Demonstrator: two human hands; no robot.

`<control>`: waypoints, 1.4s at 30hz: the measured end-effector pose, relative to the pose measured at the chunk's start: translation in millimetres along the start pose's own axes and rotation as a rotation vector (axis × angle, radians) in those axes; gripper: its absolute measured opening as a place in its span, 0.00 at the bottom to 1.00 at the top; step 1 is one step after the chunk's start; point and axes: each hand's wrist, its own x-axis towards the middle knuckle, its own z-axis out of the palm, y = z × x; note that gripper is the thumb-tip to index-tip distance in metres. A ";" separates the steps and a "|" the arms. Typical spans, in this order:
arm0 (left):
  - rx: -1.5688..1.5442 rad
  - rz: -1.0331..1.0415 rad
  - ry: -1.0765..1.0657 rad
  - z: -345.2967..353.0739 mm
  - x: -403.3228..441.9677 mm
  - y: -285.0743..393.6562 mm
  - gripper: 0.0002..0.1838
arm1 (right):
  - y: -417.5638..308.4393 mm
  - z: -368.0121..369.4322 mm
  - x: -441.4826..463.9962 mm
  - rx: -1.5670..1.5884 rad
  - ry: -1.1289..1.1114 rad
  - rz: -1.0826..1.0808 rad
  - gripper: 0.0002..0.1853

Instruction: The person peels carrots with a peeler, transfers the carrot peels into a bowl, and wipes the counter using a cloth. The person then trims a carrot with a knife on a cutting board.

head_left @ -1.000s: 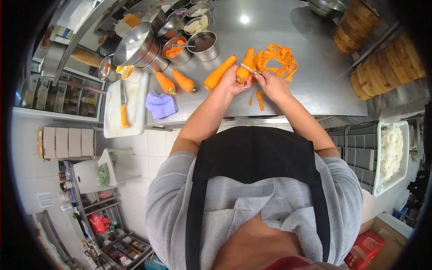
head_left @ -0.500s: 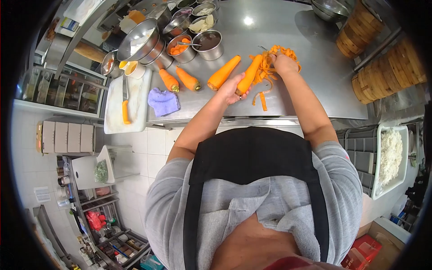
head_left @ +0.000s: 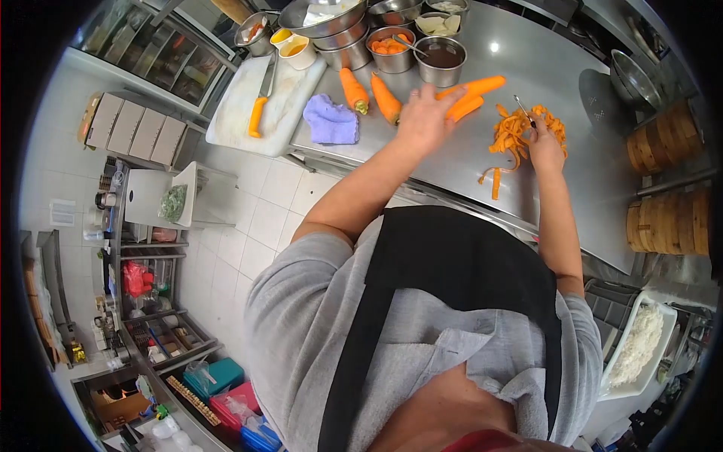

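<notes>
My left hand (head_left: 424,120) is spread low over the steel table, fingers apart. It lies between an unpeeled carrot (head_left: 385,98) on its left and two smooth, peeled-looking carrots on its right, the upper one (head_left: 486,85) and the lower one (head_left: 465,110). Whether its fingertips touch any of them I cannot tell. Another carrot (head_left: 352,90) lies further left. In my right hand (head_left: 547,143) is a peeler (head_left: 521,102), its metal end pointing up and left. Beneath and around that hand sits a heap of orange carrot peelings (head_left: 510,134), one strip trailing toward the table edge.
A purple cloth (head_left: 331,120) lies beside a white cutting board (head_left: 233,113) with an orange-handled knife (head_left: 257,113). Metal bowls, one of dark liquid (head_left: 443,54) and one of cut carrot (head_left: 389,47), line the back. Bamboo steamers (head_left: 666,143) stand at right.
My left hand has let go of the carrot it held, which now lies beside the other peeled one. The hand has moved left toward the unpeeled carrots. The camera view has turned.
</notes>
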 end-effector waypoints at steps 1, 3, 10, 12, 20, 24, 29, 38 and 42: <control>-0.004 0.000 -0.003 -1.7 -1.0 -8.9 0.32 | -0.9 2.1 -4.2 0.025 0.018 -0.031 0.23; -0.043 -0.097 -0.009 -0.8 -3.2 -30.2 0.30 | -1.7 8.5 -7.6 0.072 0.003 -0.019 0.22; -0.054 -0.233 -0.132 31.1 -4.5 -68.4 0.29 | 3.2 25.6 -6.1 0.285 -0.017 0.022 0.21; 0.020 -0.245 -0.057 39.9 -4.8 -63.9 0.27 | -2.2 23.3 -8.4 0.309 -0.009 0.042 0.20; -0.426 -0.124 -0.178 47.9 23.0 -22.8 0.25 | -16.0 -9.4 -29.9 0.395 0.138 -0.144 0.17; -1.240 -0.478 -0.451 79.6 38.2 21.8 0.27 | -23.6 -17.0 -36.5 0.589 0.128 -0.163 0.17; -1.474 -0.380 -0.545 106.6 48.8 46.5 0.25 | -18.5 -26.4 -47.2 1.063 -0.158 0.093 0.17; -1.672 -0.508 -0.763 122.4 63.6 65.9 0.11 | 7.5 -32.8 -60.8 1.147 -0.173 0.153 0.14; -1.352 -0.530 -0.760 138.6 66.6 64.4 0.11 | 27.7 -7.1 -48.9 0.822 0.261 -0.003 0.13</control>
